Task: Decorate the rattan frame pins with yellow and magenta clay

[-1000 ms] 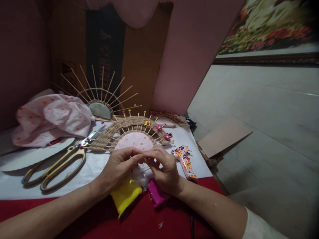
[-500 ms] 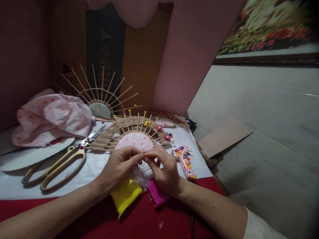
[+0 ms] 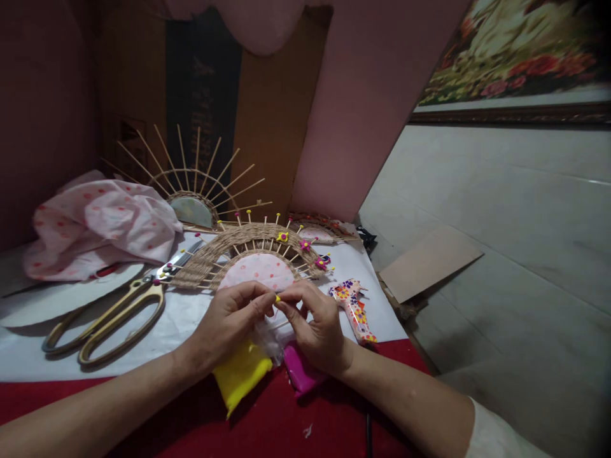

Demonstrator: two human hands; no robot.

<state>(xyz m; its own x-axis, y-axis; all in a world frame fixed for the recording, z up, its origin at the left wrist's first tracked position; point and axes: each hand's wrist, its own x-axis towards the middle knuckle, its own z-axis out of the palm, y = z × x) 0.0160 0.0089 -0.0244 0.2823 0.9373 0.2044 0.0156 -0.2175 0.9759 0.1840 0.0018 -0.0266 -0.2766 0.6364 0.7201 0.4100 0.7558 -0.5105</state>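
We pinch a small yellow lump (image 3: 277, 298) between the closed fingers of our left hand (image 3: 233, 321) and right hand (image 3: 316, 323), just to the near side of a woven fan (image 3: 203, 257). Nearer still lie a yellow packet (image 3: 244, 375) on the left and a pink packet (image 3: 300, 370) on the right. On the desk (image 3: 181, 423), scissors (image 3: 131, 296) rest at left, a flowered glue gun (image 3: 354, 310) at right. Beyond the fan, a stick frame (image 3: 191, 208) stands before cardboard (image 3: 274, 121).

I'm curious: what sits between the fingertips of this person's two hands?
The head view shows a small yellow piece between the fingertips of the left hand and right hand; its full shape is hidden.
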